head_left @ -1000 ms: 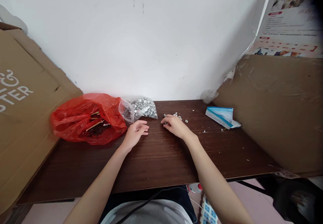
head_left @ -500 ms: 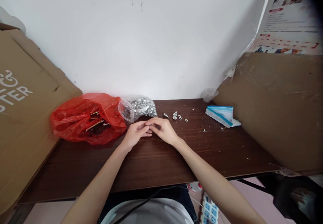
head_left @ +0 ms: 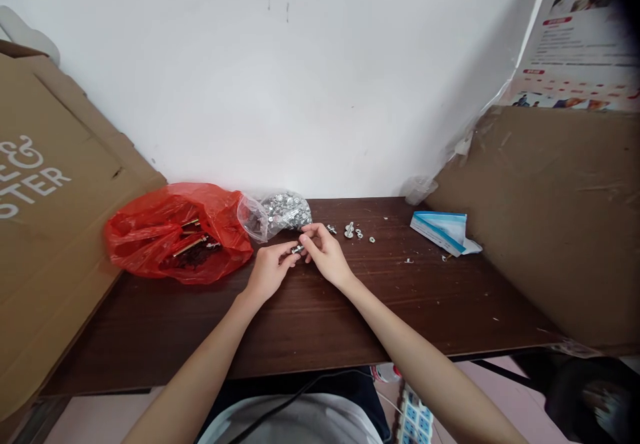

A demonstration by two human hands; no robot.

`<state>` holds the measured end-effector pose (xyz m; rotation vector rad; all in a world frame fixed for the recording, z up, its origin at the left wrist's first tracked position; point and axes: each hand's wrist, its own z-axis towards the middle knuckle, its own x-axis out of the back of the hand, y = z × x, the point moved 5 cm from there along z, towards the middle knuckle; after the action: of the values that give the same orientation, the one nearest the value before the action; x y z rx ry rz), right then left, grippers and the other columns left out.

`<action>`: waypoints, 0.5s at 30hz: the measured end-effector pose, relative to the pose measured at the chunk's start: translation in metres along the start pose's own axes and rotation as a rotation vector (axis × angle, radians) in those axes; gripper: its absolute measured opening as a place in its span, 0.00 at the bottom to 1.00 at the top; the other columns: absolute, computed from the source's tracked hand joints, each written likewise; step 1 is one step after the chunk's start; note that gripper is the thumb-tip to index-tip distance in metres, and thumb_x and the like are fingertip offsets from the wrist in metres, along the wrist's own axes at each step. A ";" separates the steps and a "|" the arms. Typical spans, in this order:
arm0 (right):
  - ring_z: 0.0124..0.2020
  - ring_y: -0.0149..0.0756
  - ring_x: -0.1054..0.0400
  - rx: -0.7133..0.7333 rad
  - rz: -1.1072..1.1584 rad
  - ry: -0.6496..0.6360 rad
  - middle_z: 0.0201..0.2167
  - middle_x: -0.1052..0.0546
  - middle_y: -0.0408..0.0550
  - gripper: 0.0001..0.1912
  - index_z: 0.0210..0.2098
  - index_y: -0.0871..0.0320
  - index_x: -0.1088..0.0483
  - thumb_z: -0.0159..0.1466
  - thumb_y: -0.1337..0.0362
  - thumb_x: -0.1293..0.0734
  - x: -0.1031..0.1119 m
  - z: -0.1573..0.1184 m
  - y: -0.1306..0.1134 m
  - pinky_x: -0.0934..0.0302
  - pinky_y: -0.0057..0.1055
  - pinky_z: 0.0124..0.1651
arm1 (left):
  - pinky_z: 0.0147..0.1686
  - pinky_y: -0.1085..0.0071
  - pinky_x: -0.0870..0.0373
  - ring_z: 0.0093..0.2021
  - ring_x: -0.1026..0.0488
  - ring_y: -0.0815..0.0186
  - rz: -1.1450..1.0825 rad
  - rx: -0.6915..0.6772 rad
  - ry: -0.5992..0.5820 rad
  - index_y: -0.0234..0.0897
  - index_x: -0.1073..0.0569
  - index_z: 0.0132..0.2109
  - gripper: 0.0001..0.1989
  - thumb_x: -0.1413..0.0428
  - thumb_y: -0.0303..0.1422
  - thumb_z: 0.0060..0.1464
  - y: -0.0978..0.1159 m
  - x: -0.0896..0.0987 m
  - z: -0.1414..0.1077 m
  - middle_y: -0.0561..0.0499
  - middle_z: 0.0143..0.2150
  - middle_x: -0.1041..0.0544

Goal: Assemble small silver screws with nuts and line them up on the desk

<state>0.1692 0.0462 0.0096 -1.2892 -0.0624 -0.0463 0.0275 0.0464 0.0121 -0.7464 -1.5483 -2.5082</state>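
Just below frame centre, the metal fitting [head_left: 297,249] had come into clearer view, pinched by the left hand [head_left: 270,269]; the right hand [head_left: 326,255] curled partly closed at it, its hold unclear; close handwork was apparently underway.

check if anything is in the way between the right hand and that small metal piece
Nothing visible is. The left hand pinches the small metal piece, and the right hand is right at it; whether it grips too is unclear. The clear bag lies beyond them.
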 end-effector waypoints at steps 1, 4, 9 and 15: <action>0.23 0.29 0.34 -0.018 -0.053 0.002 0.30 0.28 0.44 0.19 0.42 0.57 0.36 0.61 0.49 0.36 0.001 0.000 0.002 0.37 0.28 0.25 | 0.35 0.69 0.25 0.29 0.23 0.65 0.028 -0.013 -0.001 0.36 0.24 0.50 0.16 0.45 0.30 0.54 0.001 0.000 0.000 0.50 0.33 0.20; 0.21 0.29 0.36 -0.073 -0.175 -0.095 0.22 0.29 0.43 0.20 0.29 0.58 0.34 0.62 0.47 0.39 0.001 0.001 0.008 0.39 0.27 0.26 | 0.34 0.71 0.26 0.28 0.24 0.67 0.070 -0.054 -0.019 0.37 0.24 0.50 0.15 0.45 0.30 0.55 0.004 -0.001 0.000 0.50 0.33 0.20; 0.22 0.29 0.35 -0.126 -0.042 -0.234 0.24 0.26 0.45 0.21 0.29 0.60 0.31 0.57 0.46 0.33 -0.002 0.003 0.011 0.39 0.27 0.26 | 0.34 0.72 0.27 0.30 0.24 0.67 0.059 -0.071 -0.028 0.37 0.22 0.45 0.12 0.46 0.32 0.57 0.005 -0.003 -0.001 0.49 0.36 0.19; 0.21 0.28 0.34 -0.174 0.168 -0.197 0.21 0.27 0.44 0.20 0.30 0.62 0.29 0.51 0.51 0.27 -0.001 0.005 0.008 0.37 0.29 0.28 | 0.31 0.73 0.27 0.29 0.25 0.67 0.003 0.002 0.042 0.33 0.24 0.47 0.15 0.43 0.33 0.53 0.001 0.000 0.002 0.48 0.33 0.20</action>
<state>0.1686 0.0528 0.0035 -1.4663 -0.1201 0.2239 0.0285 0.0479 0.0137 -0.6904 -1.5343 -2.5034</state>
